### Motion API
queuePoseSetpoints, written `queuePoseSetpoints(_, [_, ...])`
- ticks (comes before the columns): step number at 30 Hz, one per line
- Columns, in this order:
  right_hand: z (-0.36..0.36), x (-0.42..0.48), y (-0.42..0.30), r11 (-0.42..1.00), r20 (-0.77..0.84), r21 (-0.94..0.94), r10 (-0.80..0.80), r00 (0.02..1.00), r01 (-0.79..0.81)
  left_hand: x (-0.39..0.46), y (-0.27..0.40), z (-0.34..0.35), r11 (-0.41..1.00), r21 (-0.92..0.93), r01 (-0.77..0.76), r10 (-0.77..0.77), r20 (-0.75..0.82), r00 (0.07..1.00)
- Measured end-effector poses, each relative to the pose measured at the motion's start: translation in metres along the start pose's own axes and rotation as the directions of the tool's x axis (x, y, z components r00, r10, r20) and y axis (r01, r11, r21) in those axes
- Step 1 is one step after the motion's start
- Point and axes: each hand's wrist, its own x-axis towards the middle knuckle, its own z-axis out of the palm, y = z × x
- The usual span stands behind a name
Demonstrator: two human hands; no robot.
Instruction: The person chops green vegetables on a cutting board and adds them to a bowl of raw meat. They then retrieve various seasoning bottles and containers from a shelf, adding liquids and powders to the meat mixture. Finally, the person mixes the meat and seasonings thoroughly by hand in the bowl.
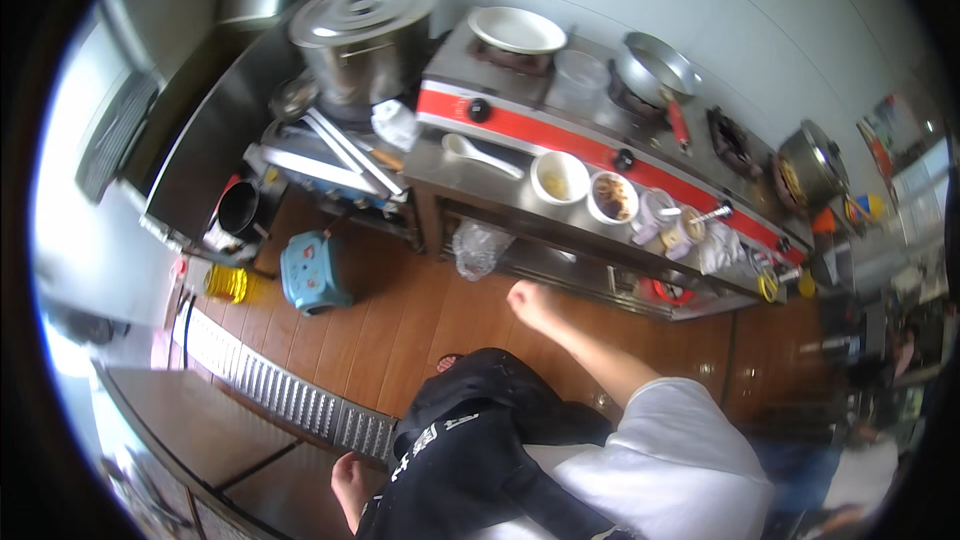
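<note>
My right hand is curled into a loose fist above the wooden-look floor, with no object showing in it. It is nearest to the steel counter of a gas stove with a red front. Low at the left, my left hand hangs by my black apron, its fingers curled and nothing visible in them. On the counter ledge stand a white bowl with yellow contents and a white bowl with dark brown contents. A white spoon lies to their left.
A lidded stockpot, a white plate and a red-handled saucepan stand behind. A blue plastic stool and a yellow oil container sit on the floor. A metal drain grate runs behind me. Another person is at the lower right.
</note>
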Motion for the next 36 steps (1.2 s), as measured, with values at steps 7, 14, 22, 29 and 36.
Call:
queuePoseSetpoints(7, [-0.159,-0.012,0.111,0.542,-0.427,0.829,0.773,0.469,-0.139,0.066,0.054,0.072,0.976,0.154,-0.155,0.079,0.414,0.907])
queuePoseSetpoints(14, [-0.259,-0.003,0.203,0.802,-0.768,0.517,0.589,0.252,-0.298,0.091,0.025,0.083,0.957,0.186,-0.221,0.116,0.454,0.884])
queuePoseSetpoints(22, [-0.275,0.003,0.202,0.514,-0.307,0.743,0.831,0.465,-0.429,0.133,-0.169,0.063,0.986,0.164,0.025,-0.105,0.496,0.862])
queuePoseSetpoints(29, [-0.247,-0.024,0.190,0.814,-0.445,0.418,0.571,0.690,-0.404,0.063,-0.172,0.057,0.932,0.327,0.158,-0.258,0.289,0.922])
queuePoseSetpoints(36, [-0.185,-0.046,0.124,0.819,0.042,0.480,0.337,0.941,-0.315,0.035,0.009,0.063,0.915,0.209,0.344,-0.383,0.194,0.903])
